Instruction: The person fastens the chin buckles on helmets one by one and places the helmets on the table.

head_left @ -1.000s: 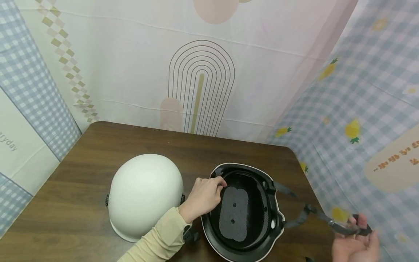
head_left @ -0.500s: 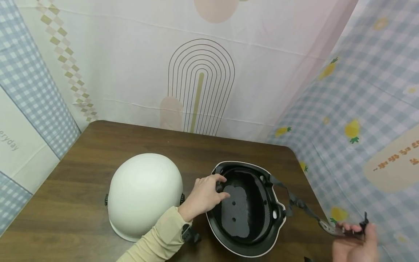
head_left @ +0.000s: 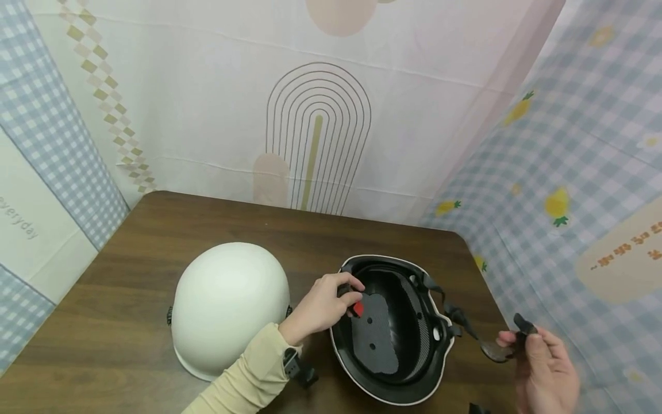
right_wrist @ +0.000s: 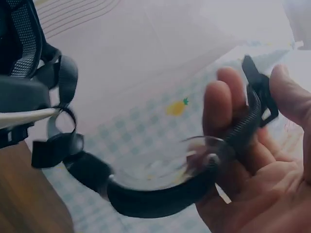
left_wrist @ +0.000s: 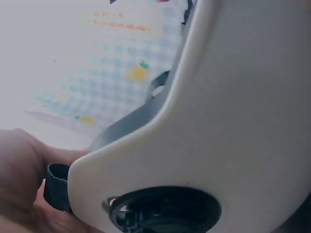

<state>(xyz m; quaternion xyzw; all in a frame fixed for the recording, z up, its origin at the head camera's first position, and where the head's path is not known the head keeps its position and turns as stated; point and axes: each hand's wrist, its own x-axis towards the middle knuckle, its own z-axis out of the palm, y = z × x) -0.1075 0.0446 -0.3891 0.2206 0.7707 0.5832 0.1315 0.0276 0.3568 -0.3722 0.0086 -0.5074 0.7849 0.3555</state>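
Observation:
A helmet [head_left: 374, 333] lies upside down on the table, its black lining and grey pad facing up. At its left rim my left hand [head_left: 322, 305] pinches a black strap end with a red tab [head_left: 358, 309] between thumb and fingers. The left wrist view shows the white outer shell [left_wrist: 243, 121], a black oval fitting [left_wrist: 165, 208] and a strap loop [left_wrist: 58, 187] beside the hand. Off to the right, my right hand [head_left: 548, 362] holds the end of the other chin strap [right_wrist: 160, 201], with a black buckle [right_wrist: 265, 94] by the thumb and a clear piece along the strap.
A second white helmet [head_left: 233, 310] stands dome up at the left. The brown wooden table [head_left: 310, 230] meets a patterned cloth wall behind and a checked cloth [head_left: 569, 172] at the right. A small black item [head_left: 477, 409] shows at the front edge.
The right hand has turned over and moved left with the strap, which hangs slacker. Left fingers have closed on the red-tabbed strap end. The upturned helmet has shifted slightly right.

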